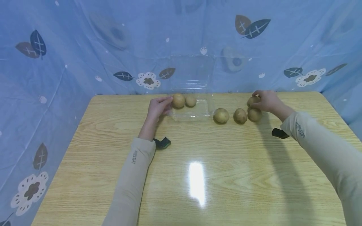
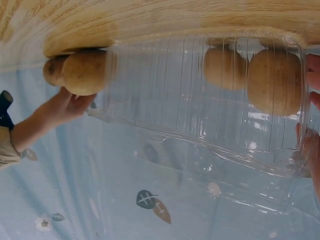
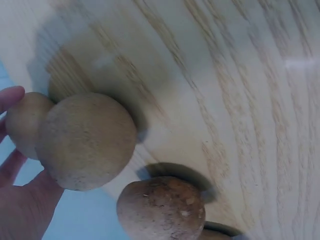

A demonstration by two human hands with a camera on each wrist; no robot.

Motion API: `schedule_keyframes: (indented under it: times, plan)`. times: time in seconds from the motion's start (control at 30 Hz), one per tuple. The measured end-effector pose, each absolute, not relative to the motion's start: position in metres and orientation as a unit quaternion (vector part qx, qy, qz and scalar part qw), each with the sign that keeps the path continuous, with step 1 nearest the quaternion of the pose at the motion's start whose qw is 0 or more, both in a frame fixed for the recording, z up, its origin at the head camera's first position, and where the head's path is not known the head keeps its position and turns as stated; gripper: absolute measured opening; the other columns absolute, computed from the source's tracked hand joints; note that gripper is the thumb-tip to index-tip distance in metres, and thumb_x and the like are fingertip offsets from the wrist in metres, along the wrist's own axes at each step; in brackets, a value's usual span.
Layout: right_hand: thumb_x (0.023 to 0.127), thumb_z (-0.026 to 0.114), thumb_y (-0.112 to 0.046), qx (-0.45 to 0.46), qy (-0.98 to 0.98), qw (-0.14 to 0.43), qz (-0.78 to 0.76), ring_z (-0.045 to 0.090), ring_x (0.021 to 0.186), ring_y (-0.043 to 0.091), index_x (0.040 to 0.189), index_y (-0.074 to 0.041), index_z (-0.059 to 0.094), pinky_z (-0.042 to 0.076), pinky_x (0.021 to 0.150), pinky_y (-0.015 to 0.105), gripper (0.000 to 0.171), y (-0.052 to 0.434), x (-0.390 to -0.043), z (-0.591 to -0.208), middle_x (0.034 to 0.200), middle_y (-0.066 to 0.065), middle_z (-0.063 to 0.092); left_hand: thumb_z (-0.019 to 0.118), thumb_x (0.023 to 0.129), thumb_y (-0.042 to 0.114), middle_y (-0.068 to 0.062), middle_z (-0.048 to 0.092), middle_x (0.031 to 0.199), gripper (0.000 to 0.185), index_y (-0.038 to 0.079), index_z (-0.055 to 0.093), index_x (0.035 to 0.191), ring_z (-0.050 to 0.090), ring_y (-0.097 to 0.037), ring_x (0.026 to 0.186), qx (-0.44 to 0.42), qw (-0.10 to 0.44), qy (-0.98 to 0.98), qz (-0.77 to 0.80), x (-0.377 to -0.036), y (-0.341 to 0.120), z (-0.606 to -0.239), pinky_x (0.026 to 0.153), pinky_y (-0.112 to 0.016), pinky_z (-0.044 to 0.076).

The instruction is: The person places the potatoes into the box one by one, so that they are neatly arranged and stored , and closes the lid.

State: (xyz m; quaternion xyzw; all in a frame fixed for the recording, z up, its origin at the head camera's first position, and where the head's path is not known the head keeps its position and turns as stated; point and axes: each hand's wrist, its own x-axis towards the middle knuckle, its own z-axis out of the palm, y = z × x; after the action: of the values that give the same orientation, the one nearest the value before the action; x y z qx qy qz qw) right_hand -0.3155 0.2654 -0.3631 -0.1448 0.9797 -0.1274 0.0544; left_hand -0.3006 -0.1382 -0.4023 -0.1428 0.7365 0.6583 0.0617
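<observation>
A clear plastic container [image 1: 193,115] stands at the table's far middle with its lid [image 1: 192,69] raised, and two potatoes [image 1: 178,100] [image 1: 190,101] lie inside. My left hand [image 1: 158,107] grips the container's left end; its fingers [image 2: 312,90] show against the container [image 2: 200,115] wall beside the nearer potato [image 2: 275,80]. My right hand [image 1: 265,100] is curled round a potato [image 1: 252,100] at the far right, which touches another potato [image 1: 254,115]. In the right wrist view fingers [image 3: 12,97] hold that potato [image 3: 22,125] behind a larger one [image 3: 85,140].
Two more potatoes [image 1: 221,115] [image 1: 240,115] lie on the wooden table [image 1: 198,175] between the container and my right hand. A blue patterned cloth [image 1: 85,47] hangs behind and to the left. Black straps [image 1: 162,142] [image 1: 280,133] hang at both wrists.
</observation>
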Motion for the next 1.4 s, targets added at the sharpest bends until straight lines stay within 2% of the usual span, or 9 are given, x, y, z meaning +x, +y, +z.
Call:
schedule_keyframes:
  times: [0.13, 0.33, 0.43, 0.67, 0.93, 1.03, 1.23, 1.4]
  plan:
    - [0.081, 0.064, -0.02, -0.147, 0.979, 0.041, -0.135, 0.05, 0.095, 0.05, 0.112, 0.011, 0.05, 0.042, 0.083, 0.058, 0.047, 0.262, -0.313, -0.365, 0.102, 0.037, 0.055, 0.067, 0.082, 0.031, -0.011, 0.063, 0.111, 0.039, 0.009, 0.063, 0.114, 0.063, -0.02, 0.094, -0.145, 0.063, 0.736, 0.658, -0.299, -0.137, -0.402, 0.065, -0.019, 0.057]
    - [0.077, 0.068, -0.017, -0.157, 0.973, -0.018, -0.166, 0.051, 0.086, 0.042, 0.111, 0.009, 0.051, 0.045, 0.069, 0.05, 0.046, 0.25, -0.309, -0.359, 0.097, 0.033, 0.054, 0.067, 0.082, 0.032, -0.011, 0.063, 0.111, 0.04, 0.009, 0.062, 0.115, 0.063, -0.018, 0.092, -0.149, 0.064, 0.737, 0.657, -0.297, -0.138, -0.403, 0.07, -0.022, 0.057]
    - [0.078, 0.066, -0.015, -0.154, 0.97, -0.034, -0.186, 0.051, 0.085, 0.039, 0.113, 0.007, 0.051, 0.045, 0.066, 0.047, 0.044, 0.238, -0.307, -0.349, 0.098, 0.031, 0.054, 0.067, 0.082, 0.031, -0.011, 0.062, 0.112, 0.04, 0.009, 0.062, 0.115, 0.063, -0.017, 0.09, -0.152, 0.063, 0.735, 0.657, -0.296, -0.139, -0.404, 0.07, -0.022, 0.057]
    - [0.079, 0.065, -0.02, -0.164, 0.966, -0.052, -0.195, 0.05, 0.09, 0.037, 0.115, 0.001, 0.053, 0.044, 0.071, 0.049, 0.043, 0.202, -0.306, -0.33, 0.102, 0.026, 0.054, 0.066, 0.083, 0.032, -0.011, 0.062, 0.113, 0.041, 0.009, 0.061, 0.116, 0.062, -0.017, 0.091, -0.151, 0.068, 0.736, 0.657, -0.295, -0.14, -0.404, 0.067, -0.02, 0.057]
    - [0.076, 0.069, -0.02, -0.197, 0.956, -0.071, -0.205, 0.052, 0.091, 0.035, 0.114, -0.002, 0.055, 0.046, 0.074, 0.046, 0.044, 0.162, -0.305, -0.322, 0.108, 0.022, 0.057, 0.067, 0.082, 0.032, -0.011, 0.063, 0.111, 0.041, 0.009, 0.062, 0.115, 0.062, -0.013, 0.084, -0.152, 0.067, 0.736, 0.656, -0.296, -0.138, -0.401, 0.068, -0.02, 0.057]
    - [0.076, 0.07, -0.019, -0.22, 0.951, -0.064, -0.21, 0.054, 0.092, 0.035, 0.115, -0.002, 0.055, 0.048, 0.075, 0.045, 0.045, 0.145, -0.304, -0.321, 0.112, 0.022, 0.056, 0.067, 0.082, 0.032, -0.011, 0.063, 0.111, 0.04, 0.009, 0.063, 0.114, 0.062, -0.012, 0.082, -0.152, 0.065, 0.737, 0.656, -0.297, -0.137, -0.4, 0.07, -0.022, 0.057]
    - [0.075, 0.07, -0.016, -0.257, 0.942, -0.046, -0.212, 0.054, 0.096, 0.035, 0.116, -0.002, 0.053, 0.051, 0.079, 0.043, 0.046, 0.117, -0.304, -0.327, 0.113, 0.022, 0.053, 0.069, 0.081, 0.032, -0.01, 0.063, 0.111, 0.041, 0.009, 0.063, 0.114, 0.063, -0.018, 0.091, -0.147, 0.065, 0.735, 0.658, -0.299, -0.138, -0.402, 0.071, -0.023, 0.057]
    - [0.076, 0.069, -0.016, -0.257, 0.943, -0.032, -0.208, 0.054, 0.096, 0.035, 0.118, -0.003, 0.052, 0.052, 0.079, 0.044, 0.047, 0.104, -0.306, -0.337, 0.112, 0.021, 0.053, 0.069, 0.08, 0.032, -0.009, 0.063, 0.11, 0.039, 0.01, 0.064, 0.113, 0.063, -0.014, 0.086, -0.146, 0.062, 0.733, 0.662, -0.299, -0.138, -0.402, 0.068, -0.02, 0.057]
